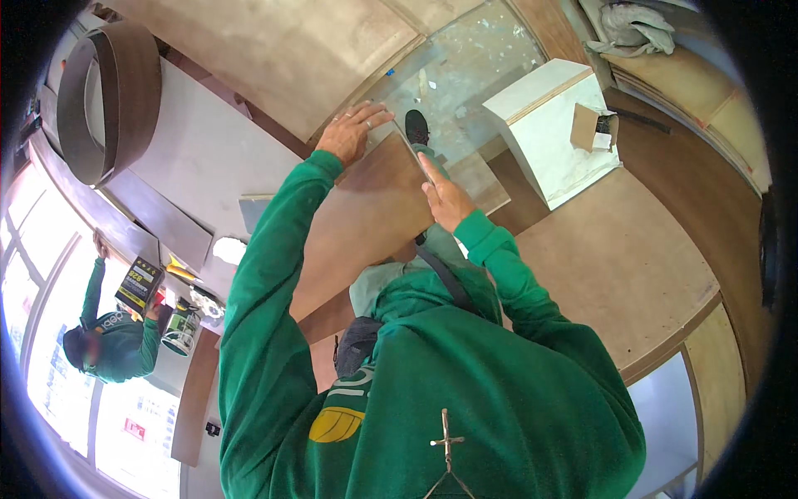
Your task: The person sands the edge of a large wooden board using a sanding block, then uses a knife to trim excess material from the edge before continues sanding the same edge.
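Observation:
A brown wooden board (366,218) lies in front of my body, tilted in the view. My left hand (351,135) rests at its far left corner, fingers stretched out, with a ring on one finger. Along the board's right edge runs a thin strip (407,145), whose kind I cannot make out. My right hand (449,200) closes on this strip at the edge, with one finger pointing forward along it. The undersides of both hands are hidden.
On the right stands a white box-shaped piece (540,125) with a cardboard scrap (587,129) on it, near a curved wooden top (615,266). A bent wooden ring (133,100) stands far left. At left, another person (120,341) holds a black box (139,283) beside a bucket (179,331).

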The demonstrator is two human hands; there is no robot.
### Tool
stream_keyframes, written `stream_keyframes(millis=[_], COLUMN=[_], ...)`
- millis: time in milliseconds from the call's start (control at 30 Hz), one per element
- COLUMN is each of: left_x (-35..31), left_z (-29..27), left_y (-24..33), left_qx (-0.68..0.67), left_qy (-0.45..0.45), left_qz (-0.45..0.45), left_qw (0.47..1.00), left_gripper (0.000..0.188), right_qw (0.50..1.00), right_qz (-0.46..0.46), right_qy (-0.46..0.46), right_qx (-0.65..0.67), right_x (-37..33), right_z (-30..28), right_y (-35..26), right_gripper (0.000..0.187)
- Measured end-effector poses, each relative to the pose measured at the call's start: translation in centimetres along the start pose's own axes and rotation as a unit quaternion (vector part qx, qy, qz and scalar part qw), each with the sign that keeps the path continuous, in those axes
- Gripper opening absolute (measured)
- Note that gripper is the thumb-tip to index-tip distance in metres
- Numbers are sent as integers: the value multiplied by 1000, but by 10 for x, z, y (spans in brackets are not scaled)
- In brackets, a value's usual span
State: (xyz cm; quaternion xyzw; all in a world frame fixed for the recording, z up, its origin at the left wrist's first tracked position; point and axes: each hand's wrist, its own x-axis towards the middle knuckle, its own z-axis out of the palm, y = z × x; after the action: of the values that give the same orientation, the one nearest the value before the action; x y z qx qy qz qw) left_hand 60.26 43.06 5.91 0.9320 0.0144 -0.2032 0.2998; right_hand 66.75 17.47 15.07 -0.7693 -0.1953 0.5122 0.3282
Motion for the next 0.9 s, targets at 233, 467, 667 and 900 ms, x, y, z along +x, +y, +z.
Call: stream_keyframes(millis=[233, 467, 667, 900], left_x=[-1, 4, 14, 22], left_z=[4, 7, 1, -10], left_y=[-7, -15, -21, -20], left_qx=[-16, 34, 129, 91], left_qy=[1, -22, -82, -114], left_qz=[-2, 8, 15, 57], left_qw=[1000, 999, 988, 988], left_gripper=[71, 70, 69, 66], right_qw=[1000, 1000, 996, 994], right_qz=[21, -5, 45, -52], right_qy=[-6, 17, 4, 87], right_qx=[-14, -26, -80, -50], right_x=[1, 5, 18, 9], right_z=[-2, 5, 11, 25], right_y=[-13, 3, 9, 31], right_gripper=[57, 58, 58, 57])
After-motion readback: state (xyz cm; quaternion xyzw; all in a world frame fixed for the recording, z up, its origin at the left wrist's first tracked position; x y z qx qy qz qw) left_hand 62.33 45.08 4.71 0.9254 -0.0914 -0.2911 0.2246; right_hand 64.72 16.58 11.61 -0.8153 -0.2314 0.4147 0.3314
